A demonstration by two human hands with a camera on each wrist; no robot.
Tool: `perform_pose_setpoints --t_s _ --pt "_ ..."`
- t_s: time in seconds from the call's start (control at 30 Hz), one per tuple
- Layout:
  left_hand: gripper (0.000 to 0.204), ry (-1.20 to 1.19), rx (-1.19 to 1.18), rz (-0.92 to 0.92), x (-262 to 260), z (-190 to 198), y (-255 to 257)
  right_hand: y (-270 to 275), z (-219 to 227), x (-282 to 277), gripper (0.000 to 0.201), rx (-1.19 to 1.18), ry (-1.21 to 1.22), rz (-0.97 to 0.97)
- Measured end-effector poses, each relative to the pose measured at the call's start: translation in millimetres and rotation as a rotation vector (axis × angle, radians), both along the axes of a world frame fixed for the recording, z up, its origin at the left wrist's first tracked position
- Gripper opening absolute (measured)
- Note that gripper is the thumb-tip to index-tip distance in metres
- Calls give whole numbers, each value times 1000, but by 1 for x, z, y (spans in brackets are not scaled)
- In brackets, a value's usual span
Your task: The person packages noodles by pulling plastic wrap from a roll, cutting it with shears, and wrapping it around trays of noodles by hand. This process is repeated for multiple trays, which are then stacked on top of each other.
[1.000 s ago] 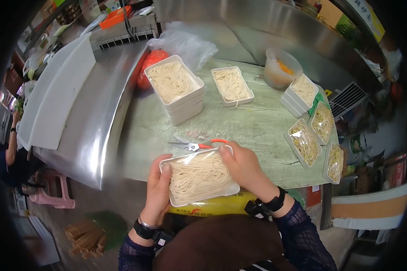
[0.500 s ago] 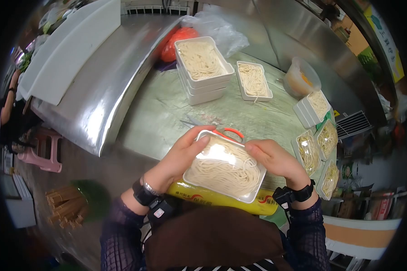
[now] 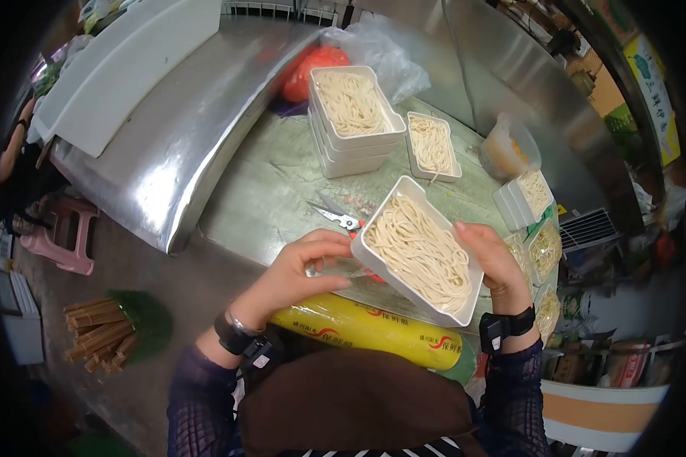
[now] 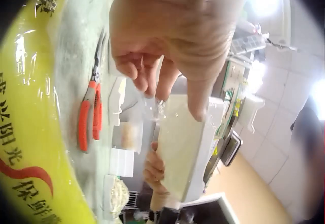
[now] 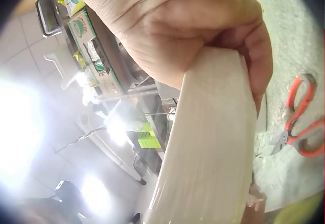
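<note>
A white tray of pale noodles is tilted above the green table's near edge. My right hand grips its right side, and the right wrist view shows the fingers of that hand curled round the tray's rim. My left hand is just left of the tray, with its fingers curled, pinching clear plastic film. In the left wrist view the hand has the film at its fingertips, beside the tray. Orange-handled scissors lie just beyond my left hand.
A yellow roll of cling film lies along the near table edge. A stack of noodle trays, one single tray and a clear tub stand further back. Several wrapped trays line the right edge. A steel counter runs left.
The tray was held flat between both hands. Now it is tilted up and to the right in my right hand alone, and my left hand has come off it with the film.
</note>
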State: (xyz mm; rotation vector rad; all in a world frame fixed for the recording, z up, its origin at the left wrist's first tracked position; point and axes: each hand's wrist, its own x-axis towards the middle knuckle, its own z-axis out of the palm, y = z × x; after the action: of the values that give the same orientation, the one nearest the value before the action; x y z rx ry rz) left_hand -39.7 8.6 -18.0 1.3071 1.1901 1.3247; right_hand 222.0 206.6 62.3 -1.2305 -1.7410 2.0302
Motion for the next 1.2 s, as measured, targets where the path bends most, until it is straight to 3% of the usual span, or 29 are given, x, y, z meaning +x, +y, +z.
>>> perform_pose_setpoints --t_s 0.13,0.23,0.43,0.53,0.63,0.73,0.83,0.93,1.07,1.2 --pt "29 -29 -51 45 9 20 9 4 -3 2 40 5 9 13" --pt "16 -137 -77 -12 9 8 16 4 -7 9 40 -13 10 -19" --pt "17 -568 -311 -130 7 2 -1 6 -11 13 41 -62 15 -42" --pt "14 -604 -241 -102 17 -5 -1 9 -16 15 41 -75 14 -42" --pt "15 -463 -180 -127 23 -5 -5 6 -15 15 41 -110 27 -54" --pt "9 98 -75 17 17 -4 -8 6 -23 22 40 -136 49 -33" --pt "3 260 -36 151 1 -3 -9 4 -34 38 38 -152 42 15" --pt "10 281 198 65 -7 -8 -4 -5 -31 42 36 -29 -29 168" --pt "14 360 338 75 -2 4 0 -18 -13 38 35 110 -102 483" --pt "14 348 416 43 -2 17 6 -33 -2 31 33 299 -75 653"
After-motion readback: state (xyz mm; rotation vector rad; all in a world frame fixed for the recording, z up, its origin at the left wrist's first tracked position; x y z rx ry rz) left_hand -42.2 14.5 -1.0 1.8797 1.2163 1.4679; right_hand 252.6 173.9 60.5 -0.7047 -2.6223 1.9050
